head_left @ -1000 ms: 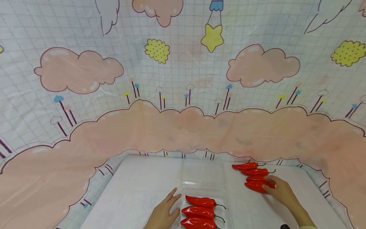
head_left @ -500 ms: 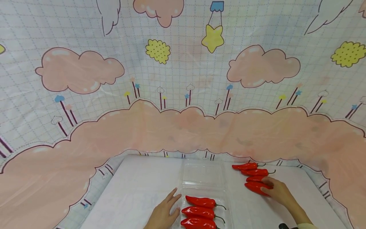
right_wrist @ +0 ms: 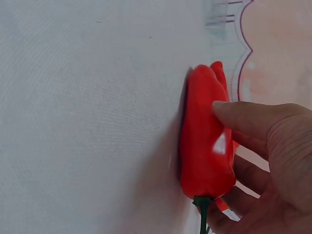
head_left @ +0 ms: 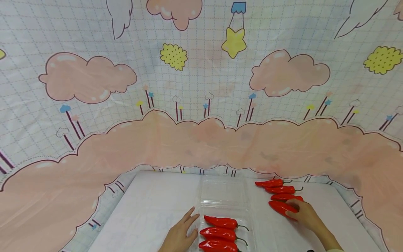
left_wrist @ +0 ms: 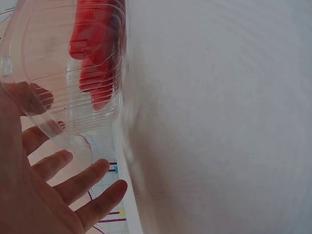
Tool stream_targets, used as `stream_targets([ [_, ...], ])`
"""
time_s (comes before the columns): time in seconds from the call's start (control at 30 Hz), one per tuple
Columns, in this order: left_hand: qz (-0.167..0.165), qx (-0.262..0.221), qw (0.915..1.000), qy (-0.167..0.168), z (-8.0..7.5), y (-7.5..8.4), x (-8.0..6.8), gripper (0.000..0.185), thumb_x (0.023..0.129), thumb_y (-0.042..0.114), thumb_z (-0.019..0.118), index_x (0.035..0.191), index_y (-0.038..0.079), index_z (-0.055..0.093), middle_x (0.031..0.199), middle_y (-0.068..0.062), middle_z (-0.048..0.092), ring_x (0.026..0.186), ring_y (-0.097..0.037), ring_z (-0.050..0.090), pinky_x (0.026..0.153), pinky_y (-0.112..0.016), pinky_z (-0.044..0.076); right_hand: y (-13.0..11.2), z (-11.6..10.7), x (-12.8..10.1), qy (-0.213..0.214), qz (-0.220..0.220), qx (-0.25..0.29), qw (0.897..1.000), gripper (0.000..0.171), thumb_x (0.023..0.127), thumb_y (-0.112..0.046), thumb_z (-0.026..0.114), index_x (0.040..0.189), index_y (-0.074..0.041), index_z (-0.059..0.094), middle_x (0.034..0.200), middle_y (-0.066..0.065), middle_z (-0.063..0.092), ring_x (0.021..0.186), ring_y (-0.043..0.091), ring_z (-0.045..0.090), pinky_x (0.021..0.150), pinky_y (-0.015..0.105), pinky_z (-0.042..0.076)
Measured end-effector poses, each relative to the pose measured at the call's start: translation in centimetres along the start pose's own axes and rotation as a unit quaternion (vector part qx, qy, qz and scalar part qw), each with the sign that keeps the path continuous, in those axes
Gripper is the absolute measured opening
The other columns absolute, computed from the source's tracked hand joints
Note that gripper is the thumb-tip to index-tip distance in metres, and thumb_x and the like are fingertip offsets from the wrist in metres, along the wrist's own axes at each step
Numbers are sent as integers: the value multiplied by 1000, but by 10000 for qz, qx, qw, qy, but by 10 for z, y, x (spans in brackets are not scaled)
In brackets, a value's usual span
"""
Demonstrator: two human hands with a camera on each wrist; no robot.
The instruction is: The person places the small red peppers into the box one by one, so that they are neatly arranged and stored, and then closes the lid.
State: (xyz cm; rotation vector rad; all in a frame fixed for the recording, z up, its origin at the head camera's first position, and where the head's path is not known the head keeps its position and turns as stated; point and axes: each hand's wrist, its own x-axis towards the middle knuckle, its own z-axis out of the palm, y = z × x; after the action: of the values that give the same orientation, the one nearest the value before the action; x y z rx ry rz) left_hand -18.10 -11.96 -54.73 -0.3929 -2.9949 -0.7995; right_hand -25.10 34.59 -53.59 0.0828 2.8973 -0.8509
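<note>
My right hand (head_left: 303,213) pinches a long red pepper (head_left: 281,208) between thumb and fingers, at the front of a row on the right. In the right wrist view, the thumb lies along the side of this pepper (right_wrist: 207,141), its green stem pointing down. Behind it on the table are more red peppers (head_left: 280,189). My left hand (head_left: 180,234) rests at the left edge of a clear plastic box (head_left: 252,224), fingers spread. Inside this box lie three red peppers (head_left: 220,233) side by side. The left wrist view has the box wall (left_wrist: 53,109) close against the hand (left_wrist: 58,195).
The clear hinged lid (head_left: 223,190) lies folded back behind the box. A white table top (head_left: 151,206) is under everything. A patterned cloth (head_left: 201,147) hangs behind and around the table edges.
My right hand has moved slightly toward the front with the pepper, whose stem end has swung forward. A gap now shows between it and the pepper behind. My left hand has stayed still.
</note>
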Motion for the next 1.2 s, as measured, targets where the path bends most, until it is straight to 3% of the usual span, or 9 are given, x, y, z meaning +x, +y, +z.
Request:
stream_targets([
  [0.37, 2, 6, 10000, 26, -1, 1, 0, 47, 86, 36, 57, 132, 27, 52, 149, 3, 37, 113, -19, 60, 86, -44, 54, -3, 3, -2, 80, 33, -9, 10000, 59, 73, -34, 76, 120, -4, 58, 118, 21, 60, 102, 32, 53, 86, 54, 49],
  [0.77, -93, -59, 9999, -89, 0, 3, -1, 47, 86, 36, 58, 132, 28, 52, 149, 3, 38, 113, -21, 60, 85, -46, 55, 0, 8, -6, 138, 77, 28, 9999, 65, 71, -41, 76, 122, -6, 56, 115, 20, 61, 98, 27, 55, 82, 51, 52],
  [0.93, -73, -70, 9999, -79, 1, 1, -1, 47, 86, 36, 58, 132, 27, 52, 149, 2, 38, 113, -21, 61, 85, -46, 55, -2, 7, -10, 153, 78, 76, 9998, 63, 72, -40, 76, 122, -6, 56, 116, 21, 61, 100, 32, 55, 85, 53, 52],
  [1.2, -1, -44, 10000, 13, 1, 0, 0, 47, 86, 35, 59, 131, 26, 53, 149, 3, 39, 112, -20, 61, 85, -44, 55, -12, -3, -17, 380, -196, 119, 9990, 58, 74, -34, 76, 121, -6, 57, 116, 18, 61, 100, 30, 55, 83, 50, 54],
])
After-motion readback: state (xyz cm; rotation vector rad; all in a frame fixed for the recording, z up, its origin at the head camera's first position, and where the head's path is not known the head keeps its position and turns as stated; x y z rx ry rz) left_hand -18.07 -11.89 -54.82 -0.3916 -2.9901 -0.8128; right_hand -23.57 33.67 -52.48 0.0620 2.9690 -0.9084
